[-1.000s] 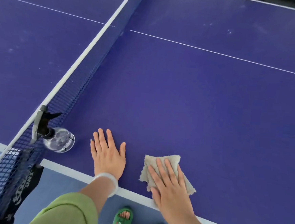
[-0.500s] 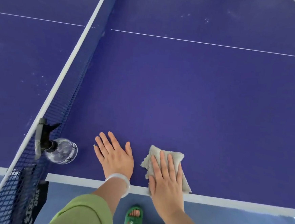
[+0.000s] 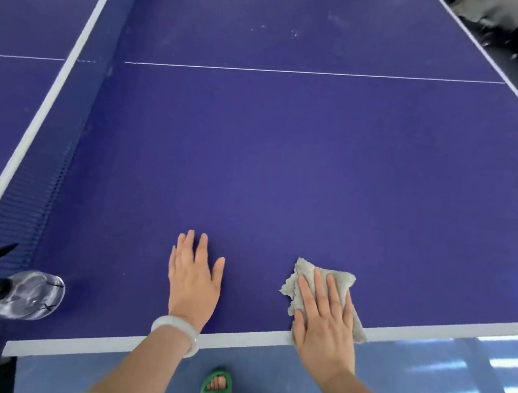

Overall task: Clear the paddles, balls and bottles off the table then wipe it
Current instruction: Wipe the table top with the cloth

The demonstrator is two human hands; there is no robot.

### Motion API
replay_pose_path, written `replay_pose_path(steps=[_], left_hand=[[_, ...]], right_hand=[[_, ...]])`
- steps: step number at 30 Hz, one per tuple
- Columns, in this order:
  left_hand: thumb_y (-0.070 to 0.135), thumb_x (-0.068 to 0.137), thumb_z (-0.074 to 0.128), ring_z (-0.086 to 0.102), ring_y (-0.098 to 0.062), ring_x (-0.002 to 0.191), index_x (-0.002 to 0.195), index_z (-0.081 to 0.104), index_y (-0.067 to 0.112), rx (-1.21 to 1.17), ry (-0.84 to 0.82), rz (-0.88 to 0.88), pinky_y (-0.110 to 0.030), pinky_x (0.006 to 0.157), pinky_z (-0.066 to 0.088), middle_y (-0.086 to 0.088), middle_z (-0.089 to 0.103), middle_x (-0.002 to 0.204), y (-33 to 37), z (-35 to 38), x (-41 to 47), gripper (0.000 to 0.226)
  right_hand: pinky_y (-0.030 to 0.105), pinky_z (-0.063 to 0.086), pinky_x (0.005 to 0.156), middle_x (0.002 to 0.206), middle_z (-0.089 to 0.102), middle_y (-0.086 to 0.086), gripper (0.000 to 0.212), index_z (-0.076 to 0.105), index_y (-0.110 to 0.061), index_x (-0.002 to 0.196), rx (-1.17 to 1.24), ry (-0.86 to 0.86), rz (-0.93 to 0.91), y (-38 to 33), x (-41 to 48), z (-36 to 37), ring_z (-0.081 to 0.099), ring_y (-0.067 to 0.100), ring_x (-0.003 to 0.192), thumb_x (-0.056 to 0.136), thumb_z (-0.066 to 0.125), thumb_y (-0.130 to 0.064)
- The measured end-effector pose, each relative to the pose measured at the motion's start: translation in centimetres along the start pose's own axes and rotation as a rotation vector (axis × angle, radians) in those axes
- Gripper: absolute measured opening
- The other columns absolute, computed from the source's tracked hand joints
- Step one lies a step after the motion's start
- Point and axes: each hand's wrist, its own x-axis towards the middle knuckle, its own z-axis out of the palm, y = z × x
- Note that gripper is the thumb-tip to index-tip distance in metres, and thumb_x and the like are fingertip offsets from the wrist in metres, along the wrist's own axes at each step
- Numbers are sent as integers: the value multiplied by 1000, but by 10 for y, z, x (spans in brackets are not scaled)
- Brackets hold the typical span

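Blue table-tennis table [image 3: 284,173]: wiping step in hand. Clear plastic spray bottle [image 3: 28,294] stands beside the net; left hand [image 3: 193,284] spread flat, bracing; right hand [image 3: 325,322] spread, pressing grey cloth [image 3: 307,273] at near edge. Next: strokes outward.

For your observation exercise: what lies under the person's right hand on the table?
A folded grey cloth lies flat under the right hand, on the table at its near white edge. The palm covers the cloth's middle, so that part is hidden.
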Motion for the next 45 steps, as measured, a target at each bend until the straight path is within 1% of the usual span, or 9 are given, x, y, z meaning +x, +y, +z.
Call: replay_pose_path(steps=[7,15,21,24,27,31,35,40,45], left_hand=[[65,88,-5,-19,-31,149,157,0,19,82,-317,83,-45,120,-14,-11,-13,163,158,68,-2,83],[96,37,-24,-37,-46,137,134,-45,14,294,-478,21,-58,104,-28,-20,-47,142,177,85,0,129],[96,65,24,-35,-44,139,138,-42,17,333,-538,-31,-59,114,-15,-16,-49,140,184,80,4,126],[97,63,25,-35,-42,139,136,-43,19,346,-542,-39,-58,114,-15,-16,-46,147,185,80,6,126],[97,63,26,-36,-42,139,134,-44,21,340,-568,-54,-58,114,-16,-15,-43,150,189,78,7,125],[97,62,22,-35,-42,139,134,-44,21,369,-563,-53,-57,115,-15,-16,-40,152,189,77,6,124],[97,62,23,-34,-41,140,139,-41,21,369,-568,-65,-57,116,-14,-15,-40,152,188,77,6,126],[97,56,21,-31,-39,142,146,-33,22,355,-542,-73,-55,115,-14,-13,-37,154,190,77,6,129],[82,78,44,-29,-39,144,150,-27,22,328,-580,-124,-54,116,-11,-13,-34,156,197,71,10,117]], right_hand=[[50,19,114,162,20,-4,61,25,-29,154,-14,-25,-228,83,18,-4,16,22,150,95,36,-40],[53,1,119,164,3,0,56,11,-33,155,266,58,872,226,37,-21,-2,20,151,102,26,-40],[47,17,113,158,29,1,63,27,-24,154,67,60,55,108,28,-9,23,25,147,92,33,-39],[47,15,115,161,21,-4,64,19,-26,155,3,72,-258,150,32,-11,16,23,149,96,39,-39],[49,26,113,158,27,-3,76,13,-30,155,-9,68,137,233,44,-9,22,22,146,91,51,-35],[56,6,118,164,10,2,56,16,-29,155,250,88,735,285,48,-22,4,23,151,102,28,-40],[57,15,117,160,24,7,62,29,-23,153,190,152,577,225,37,-14,19,29,148,94,23,-42],[48,16,116,162,20,-2,59,25,-27,154,35,67,-238,217,1,-12,18,23,149,96,38,-34],[53,30,111,156,33,1,59,28,-31,151,99,104,298,319,16,-13,23,22,145,94,27,-43]])
